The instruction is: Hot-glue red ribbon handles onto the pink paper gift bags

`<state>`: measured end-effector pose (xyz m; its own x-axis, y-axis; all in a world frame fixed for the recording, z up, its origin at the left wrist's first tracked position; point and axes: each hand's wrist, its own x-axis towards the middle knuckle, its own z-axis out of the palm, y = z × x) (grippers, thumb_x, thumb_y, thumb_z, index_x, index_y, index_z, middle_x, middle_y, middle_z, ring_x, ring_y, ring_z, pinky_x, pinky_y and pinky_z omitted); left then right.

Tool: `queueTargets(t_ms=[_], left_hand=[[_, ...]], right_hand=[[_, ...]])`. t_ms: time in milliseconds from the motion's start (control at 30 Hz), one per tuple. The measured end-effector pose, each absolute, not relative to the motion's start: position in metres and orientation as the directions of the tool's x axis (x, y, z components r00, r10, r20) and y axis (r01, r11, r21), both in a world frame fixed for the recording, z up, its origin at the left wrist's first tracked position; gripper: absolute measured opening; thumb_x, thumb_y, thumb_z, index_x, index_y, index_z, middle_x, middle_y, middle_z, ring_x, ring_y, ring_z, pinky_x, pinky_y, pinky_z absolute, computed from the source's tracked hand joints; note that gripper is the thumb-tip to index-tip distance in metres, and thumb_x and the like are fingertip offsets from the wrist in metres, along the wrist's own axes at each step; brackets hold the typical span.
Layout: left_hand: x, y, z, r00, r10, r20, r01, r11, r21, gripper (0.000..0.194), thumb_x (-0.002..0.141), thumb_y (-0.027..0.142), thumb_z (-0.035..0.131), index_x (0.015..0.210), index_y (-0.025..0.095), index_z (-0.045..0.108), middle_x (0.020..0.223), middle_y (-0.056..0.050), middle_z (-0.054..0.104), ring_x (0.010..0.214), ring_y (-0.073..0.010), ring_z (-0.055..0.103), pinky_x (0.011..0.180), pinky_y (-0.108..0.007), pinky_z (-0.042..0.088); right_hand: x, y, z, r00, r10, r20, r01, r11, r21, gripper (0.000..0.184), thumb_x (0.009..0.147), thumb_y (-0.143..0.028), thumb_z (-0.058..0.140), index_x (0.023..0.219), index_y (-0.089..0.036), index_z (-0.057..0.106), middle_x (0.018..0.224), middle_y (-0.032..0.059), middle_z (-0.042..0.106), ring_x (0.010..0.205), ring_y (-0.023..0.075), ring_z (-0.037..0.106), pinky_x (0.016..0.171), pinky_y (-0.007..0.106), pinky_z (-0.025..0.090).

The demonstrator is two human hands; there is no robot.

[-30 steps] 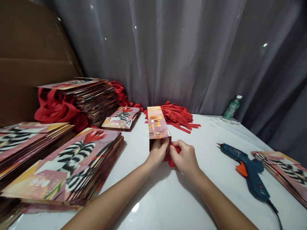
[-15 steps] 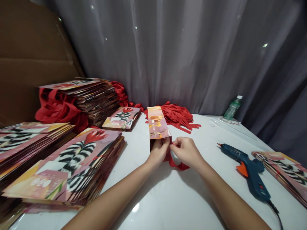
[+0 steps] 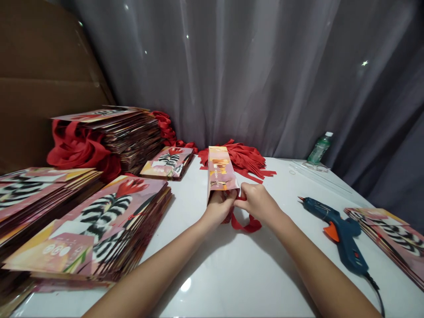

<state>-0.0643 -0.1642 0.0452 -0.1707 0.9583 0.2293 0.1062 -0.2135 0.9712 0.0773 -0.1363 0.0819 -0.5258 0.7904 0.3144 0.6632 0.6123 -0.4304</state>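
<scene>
A pink and yellow printed paper bag (image 3: 220, 170) stands on edge at the middle of the white table, its opening toward me. My left hand (image 3: 218, 205) reaches into that opening, thumb pressed against the bag's edge; some fingers are hidden inside. Beside it, my right hand (image 3: 258, 199) is closed in a pinch on a red ribbon (image 3: 247, 226), which loops down below the hand toward the table. How the ribbon meets the bag is hidden by my fingers.
A blue glue gun (image 3: 334, 229) lies at the right, near another bag stack (image 3: 391, 234). Red ribbons (image 3: 247, 157) are heaped behind the bag. Tall stacks of printed bags (image 3: 99, 221) fill the left. A green bottle (image 3: 319, 149) stands at the back right by the grey curtain (image 3: 251, 79).
The bag has shifted and turned slightly to the right. My right hand has rotated a little and risen, still pinching the ribbon. My left hand stays at the bag's opening.
</scene>
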Motion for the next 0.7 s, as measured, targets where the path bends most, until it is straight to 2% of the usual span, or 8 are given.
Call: queueTargets(t_ms=[100,233,333,433,500,567,633,700], left_hand=[[-0.064,-0.164,0.048,-0.043,0.965,0.26,0.137,-0.252,0.958,0.045,0.08,0.06,0.059,0.096,0.018,0.059,0.089,-0.006,0.069,0.091,-0.0231,0.067,0.08,-0.033,0.054],[-0.068,-0.166,0.063,0.011,0.988,0.157,0.284,-0.153,0.946,0.042,0.083,0.056,0.058,0.102,0.017,0.06,0.091,-0.007,0.071,0.084,-0.0236,0.068,0.069,-0.032,0.055],[-0.07,-0.161,0.079,0.151,0.985,0.087,0.467,-0.149,0.872,0.042,0.084,0.049,0.06,0.112,0.018,0.059,0.106,-0.007,0.071,0.097,-0.0238,0.067,0.08,-0.032,0.055],[-0.067,-0.15,0.081,0.404,0.914,0.04,0.573,-0.287,0.768,0.036,0.087,0.041,0.057,0.117,0.021,0.059,0.114,-0.003,0.07,0.105,-0.0203,0.065,0.089,-0.028,0.052],[-0.062,-0.142,0.071,0.473,0.881,-0.003,0.638,-0.34,0.691,0.032,0.088,0.038,0.054,0.115,0.022,0.06,0.112,-0.002,0.071,0.103,-0.0207,0.066,0.09,-0.029,0.052],[-0.056,-0.139,0.056,0.462,0.886,-0.032,0.699,-0.342,0.628,0.03,0.088,0.036,0.053,0.112,0.02,0.063,0.112,-0.005,0.07,0.103,-0.0252,0.066,0.092,-0.035,0.051],[-0.052,-0.145,0.041,0.453,0.89,-0.045,0.736,-0.346,0.582,0.032,0.087,0.033,0.053,0.115,0.019,0.062,0.119,-0.009,0.068,0.11,-0.0303,0.062,0.096,-0.041,0.048],[-0.054,-0.163,0.033,0.464,0.884,-0.051,0.755,-0.364,0.546,0.039,0.086,0.03,0.053,0.123,0.016,0.059,0.13,-0.014,0.061,0.122,-0.0336,0.055,0.103,-0.045,0.043]], right_hand=[[0.087,-0.141,0.08,-0.53,0.81,0.253,0.604,0.569,-0.558,0.031,0.072,-0.031,0.077,0.072,-0.021,0.048,0.067,-0.0025,0.059,0.062,0.0157,0.054,0.055,0.024,0.033],[0.101,-0.161,0.07,-0.534,0.843,0.063,0.508,0.38,-0.773,0.036,0.076,-0.05,0.072,0.072,-0.02,0.051,0.069,-0.0004,0.06,0.061,0.0165,0.055,0.054,0.026,0.037],[0.104,-0.184,0.055,-0.55,0.834,-0.049,0.135,0.031,-0.99,0.043,0.08,-0.057,0.065,0.101,-0.021,0.053,0.085,0.0018,0.063,0.071,0.0187,0.064,0.062,0.03,0.048],[0.105,-0.203,0.033,-0.452,0.882,-0.135,-0.195,-0.246,-0.949,0.068,0.078,-0.057,0.067,0.13,-0.027,0.037,0.111,0.0072,0.06,0.098,0.0234,0.066,0.082,0.038,0.053],[0.106,-0.207,0.018,-0.297,0.933,-0.202,-0.188,-0.265,-0.946,0.085,0.071,-0.053,0.073,0.139,-0.027,0.03,0.133,0.0135,0.05,0.118,0.0272,0.058,0.095,0.041,0.048],[0.111,-0.205,0.005,-0.166,0.962,-0.218,-0.081,-0.234,-0.969,0.098,0.068,-0.049,0.074,0.147,-0.026,0.021,0.151,0.0171,0.032,0.135,0.0304,0.043,0.104,0.044,0.042],[0.118,-0.199,-0.006,-0.113,0.981,-0.161,0.044,-0.157,-0.987,0.102,0.07,-0.048,0.07,0.152,-0.025,0.013,0.159,0.0164,0.017,0.143,0.0308,0.031,0.109,0.046,0.037],[0.127,-0.192,-0.013,-0.131,0.989,-0.063,0.202,-0.035,-0.979,0.101,0.074,-0.046,0.064,0.155,-0.022,0.009,0.16,0.0164,0.016,0.144,0.0303,0.029,0.11,0.047,0.036]])
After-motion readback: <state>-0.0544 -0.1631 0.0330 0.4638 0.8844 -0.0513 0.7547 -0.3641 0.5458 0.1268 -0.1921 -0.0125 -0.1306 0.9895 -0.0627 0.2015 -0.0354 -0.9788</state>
